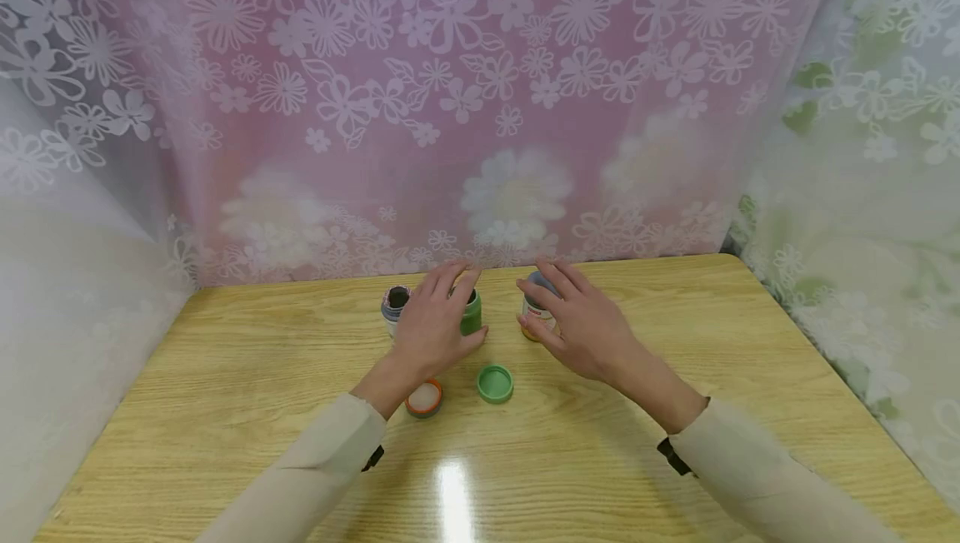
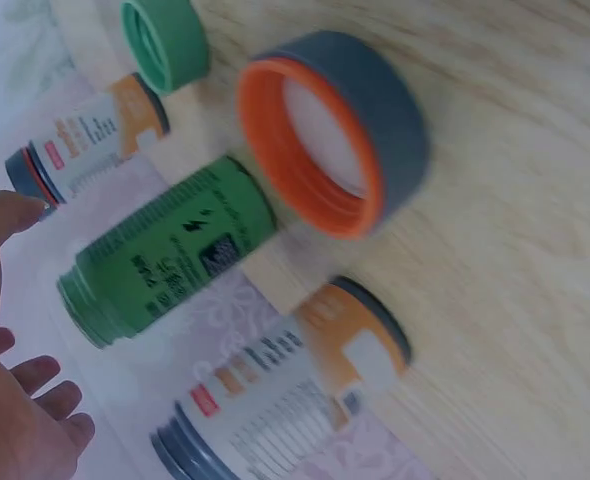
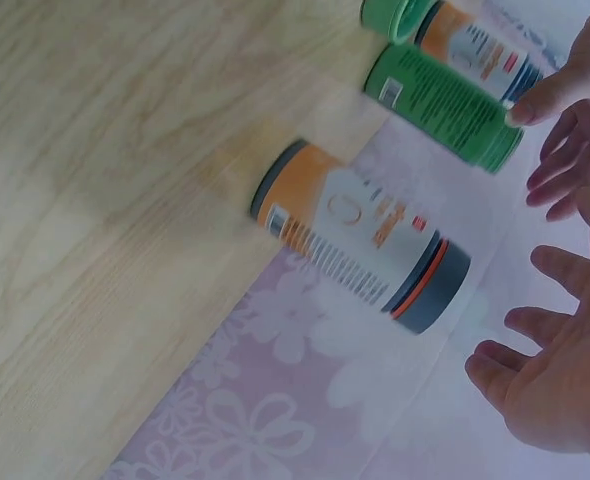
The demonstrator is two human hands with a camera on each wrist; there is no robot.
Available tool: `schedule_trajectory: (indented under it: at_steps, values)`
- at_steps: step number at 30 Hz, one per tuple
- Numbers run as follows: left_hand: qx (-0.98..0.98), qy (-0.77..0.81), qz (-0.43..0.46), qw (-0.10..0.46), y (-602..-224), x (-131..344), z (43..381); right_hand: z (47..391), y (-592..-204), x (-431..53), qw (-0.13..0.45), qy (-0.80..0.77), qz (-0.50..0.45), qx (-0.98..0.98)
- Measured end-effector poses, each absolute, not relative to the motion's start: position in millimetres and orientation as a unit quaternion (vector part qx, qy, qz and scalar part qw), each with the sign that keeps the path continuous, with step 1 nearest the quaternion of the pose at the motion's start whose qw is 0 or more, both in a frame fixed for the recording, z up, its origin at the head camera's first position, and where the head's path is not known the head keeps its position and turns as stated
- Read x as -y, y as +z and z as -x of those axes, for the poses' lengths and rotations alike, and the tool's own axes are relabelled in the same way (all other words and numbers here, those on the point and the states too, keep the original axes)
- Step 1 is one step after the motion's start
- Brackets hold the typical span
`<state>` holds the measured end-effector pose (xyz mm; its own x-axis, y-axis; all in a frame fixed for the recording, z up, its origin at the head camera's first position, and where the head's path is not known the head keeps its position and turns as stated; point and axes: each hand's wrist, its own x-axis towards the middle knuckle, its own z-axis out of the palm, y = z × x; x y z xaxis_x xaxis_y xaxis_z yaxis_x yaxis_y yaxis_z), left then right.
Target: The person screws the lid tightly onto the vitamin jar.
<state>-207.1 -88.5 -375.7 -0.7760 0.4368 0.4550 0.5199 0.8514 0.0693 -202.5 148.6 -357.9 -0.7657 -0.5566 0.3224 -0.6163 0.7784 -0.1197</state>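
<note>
Fingers spread, my left hand hovers around the top of an uncapped green jar, partly covering it. Just left of that hand is an open white-and-orange jar with a dark mouth. My right hand is beside a second white-and-orange jar, which has its grey lid on. Its fingers are loosely bent, with a gap to the jar in the right wrist view. All three jars stand upright.
Nearer to me on the wooden table lie a green lid and a grey lid with an orange rim, both with their insides up. A pink floral curtain hangs along the table's far edge, with pale curtains on both sides.
</note>
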Motion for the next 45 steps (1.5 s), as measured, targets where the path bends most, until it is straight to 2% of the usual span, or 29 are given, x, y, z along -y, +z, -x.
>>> schedule_trajectory:
  at_steps: [11, 21, 33, 45]
  values:
    - [0.937, -0.053, 0.243, 0.245, -378.1, 111.1, 203.6, 178.3, -374.0, -133.6, 0.149, 0.086, -0.370, 0.913]
    - [0.943, -0.023, 0.235, 0.235, -382.8, 139.2, 197.7, 164.2, -398.9, -120.8, 0.069, 0.048, -0.372, 0.924]
    - [0.948, -0.040, 0.213, 0.233, -388.7, 165.9, 190.0, 163.7, -416.7, -105.2, -0.031, 0.026, -0.368, 0.929]
    - [0.951, -0.032, 0.203, 0.232, -391.7, 176.5, 183.8, 167.7, -425.5, -97.7, -0.028, 0.091, -0.413, 0.906]
